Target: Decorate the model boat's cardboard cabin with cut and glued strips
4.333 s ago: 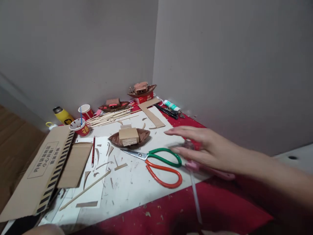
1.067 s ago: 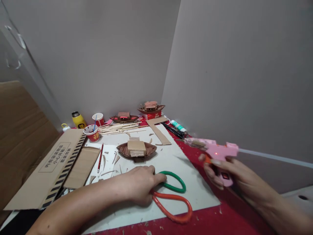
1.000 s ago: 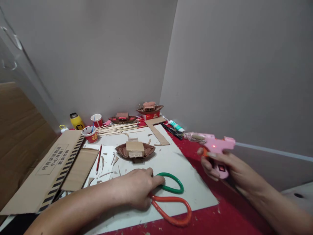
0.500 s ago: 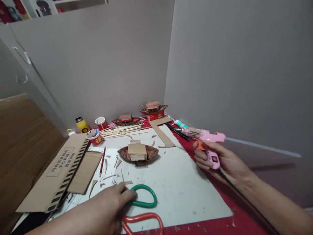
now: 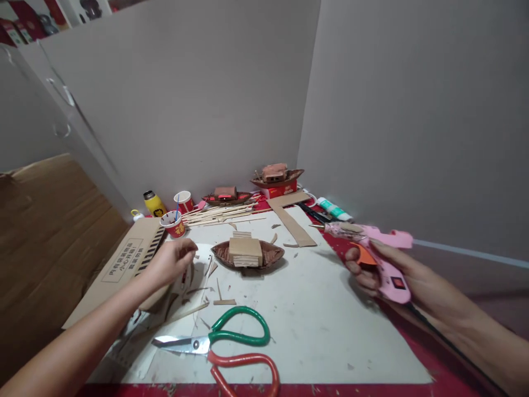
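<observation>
My right hand [image 5: 382, 270] is wrapped round the grip of a pink hot glue gun [image 5: 374, 248], held above the red table edge with its nozzle pointing left. My left hand [image 5: 171, 262] reaches over cardboard scraps left of a brown cardboard boat hull [image 5: 248, 255] that carries a stacked cardboard block. Its fingers are curled together in a pinch; what they hold, if anything, is too small to make out. Large scissors [image 5: 231, 344] with one green and one orange handle lie on the white sheet [image 5: 322, 331] in front of me, untouched.
Two finished model boats [image 5: 275, 175] stand at the back by the wall, beside a bundle of wooden sticks [image 5: 219, 212], two paper cups [image 5: 172, 223], a yellow bottle [image 5: 154, 203] and a glue tube [image 5: 333, 209]. A printed cardboard sheet [image 5: 119, 264] lies at left. Grey partitions close the back and right.
My left hand has let go of the scissors and moved up-left to the scraps beside the hull. The scissors now lie free, nearer me. The glue gun stays in my right hand.
</observation>
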Tool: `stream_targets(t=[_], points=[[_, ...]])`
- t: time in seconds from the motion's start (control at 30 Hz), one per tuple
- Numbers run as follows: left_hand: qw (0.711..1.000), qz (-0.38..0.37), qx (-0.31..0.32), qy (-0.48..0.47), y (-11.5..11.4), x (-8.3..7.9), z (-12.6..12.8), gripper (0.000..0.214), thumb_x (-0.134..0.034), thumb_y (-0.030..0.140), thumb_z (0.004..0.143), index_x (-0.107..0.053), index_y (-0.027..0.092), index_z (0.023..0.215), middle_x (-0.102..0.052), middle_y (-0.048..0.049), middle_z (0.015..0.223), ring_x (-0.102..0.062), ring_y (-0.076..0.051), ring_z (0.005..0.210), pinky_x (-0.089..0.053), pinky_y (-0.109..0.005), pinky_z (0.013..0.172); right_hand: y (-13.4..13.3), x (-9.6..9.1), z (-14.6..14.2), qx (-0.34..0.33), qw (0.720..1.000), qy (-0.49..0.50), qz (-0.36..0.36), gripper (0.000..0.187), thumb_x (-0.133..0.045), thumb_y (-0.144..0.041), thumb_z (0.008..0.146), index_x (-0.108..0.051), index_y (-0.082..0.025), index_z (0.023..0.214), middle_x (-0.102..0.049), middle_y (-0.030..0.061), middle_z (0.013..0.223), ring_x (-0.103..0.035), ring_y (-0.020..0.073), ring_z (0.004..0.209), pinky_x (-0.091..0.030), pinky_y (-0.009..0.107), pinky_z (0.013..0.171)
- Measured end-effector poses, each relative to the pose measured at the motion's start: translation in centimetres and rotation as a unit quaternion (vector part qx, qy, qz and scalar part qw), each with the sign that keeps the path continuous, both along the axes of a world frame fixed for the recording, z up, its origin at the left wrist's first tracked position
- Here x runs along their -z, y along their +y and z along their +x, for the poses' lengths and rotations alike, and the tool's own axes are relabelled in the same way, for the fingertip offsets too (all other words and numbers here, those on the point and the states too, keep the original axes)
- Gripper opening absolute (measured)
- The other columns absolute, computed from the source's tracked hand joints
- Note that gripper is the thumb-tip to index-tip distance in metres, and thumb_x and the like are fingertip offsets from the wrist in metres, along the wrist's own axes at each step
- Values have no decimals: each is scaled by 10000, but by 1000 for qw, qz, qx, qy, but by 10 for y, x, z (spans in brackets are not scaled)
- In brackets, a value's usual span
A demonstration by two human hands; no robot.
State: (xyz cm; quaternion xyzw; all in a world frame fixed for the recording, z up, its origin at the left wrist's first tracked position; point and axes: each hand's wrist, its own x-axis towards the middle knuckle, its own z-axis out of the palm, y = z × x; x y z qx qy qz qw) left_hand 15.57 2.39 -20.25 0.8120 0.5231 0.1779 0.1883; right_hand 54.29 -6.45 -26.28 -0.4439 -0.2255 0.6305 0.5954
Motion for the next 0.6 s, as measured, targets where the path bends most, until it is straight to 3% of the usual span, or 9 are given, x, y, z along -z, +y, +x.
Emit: stream_targets(t=[0.13,0.27,0.37,0.43,0.5,0.6], points=[[999,-13,-28,-23,50,26,-3,202,-539,277,907,-639,131,811,-636,-20,703,-600,-151,649,-501,-284,622,4,11,2,-29,998,-54,-13,374,-790,-510,687,-680,-164,774,-592,9,596,-463,70,448,-384,139,368],[996,-39,-51,-55,74,44,-1,274,-570,361,933,-615,138,1085,-656,-55,994,-643,-157,800,-558,-335,702,2,16,2,-36,994,-99,-18,370,-774,-513,709,-679,-165,792,-598,19,616,-460,78,470,-388,143,376],[993,-39,-70,-84,73,48,-2,250,-570,332,929,-604,138,1084,-650,-45,956,-623,-138,734,-543,-310,663,-2,13,-3,-17,993,-110,-39,364,-774,-524,691,-666,-185,767,-574,24,609,-445,97,474,-394,169,359],[992,-41,-74,-92,66,45,-6,155,-553,243,887,-631,123,946,-637,-16,805,-577,-118,628,-502,-273,614,-4,8,-8,4,991,-122,-49,356,-783,-523,668,-671,-204,780,-561,27,622,-438,112,483,-410,190,354],[992,-49,-72,-92,54,39,-11,144,-508,190,808,-636,126,789,-602,5,669,-539,-117,570,-458,-252,581,-4,3,-13,13,988,-145,-50,376,-807,-526,620,-678,-220,795,-555,26,621,-430,119,483,-412,202,344],[992,-67,-64,-85,30,25,-18,195,-446,199,758,-628,142,717,-578,9,600,-521,-127,550,-421,-247,560,-3,2,-15,-6,975,-214,-61,434,-803,-591,570,-666,-217,744,-540,26,560,-430,125,455,-386,205,315]])
